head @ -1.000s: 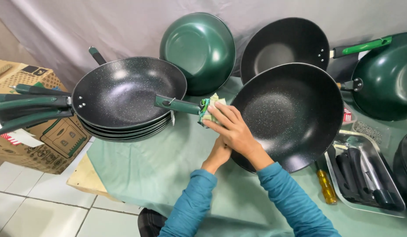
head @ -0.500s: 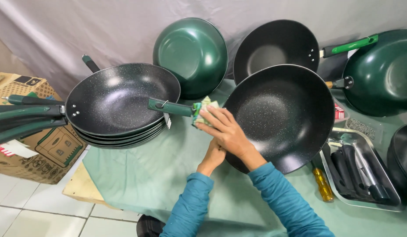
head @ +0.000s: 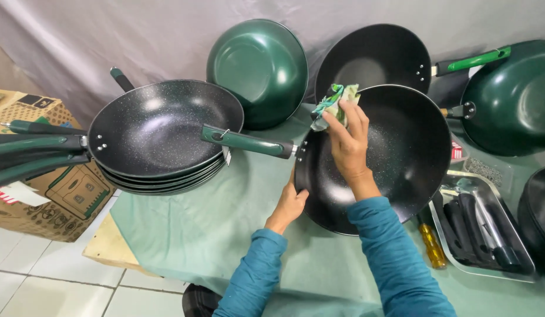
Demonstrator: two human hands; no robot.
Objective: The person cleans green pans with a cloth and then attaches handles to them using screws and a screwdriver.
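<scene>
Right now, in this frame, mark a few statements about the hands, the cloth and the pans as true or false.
1. The right hand presses a green cloth to the rim of the black wok. True.
2. The left hand is lifted clear of the wok. False: it grips the wok's near rim.
3. The wok's green handle points toward the stack of pans. True.
4. The metal tray holds folded cloths. False: it holds dark handles.

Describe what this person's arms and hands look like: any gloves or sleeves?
No gloves: both hands, the left hand and the right hand, are bare. Both arms wear long teal-blue sleeves of soft, slightly creased fabric, ending at the wrists. No watch, rings or markings show.
</scene>
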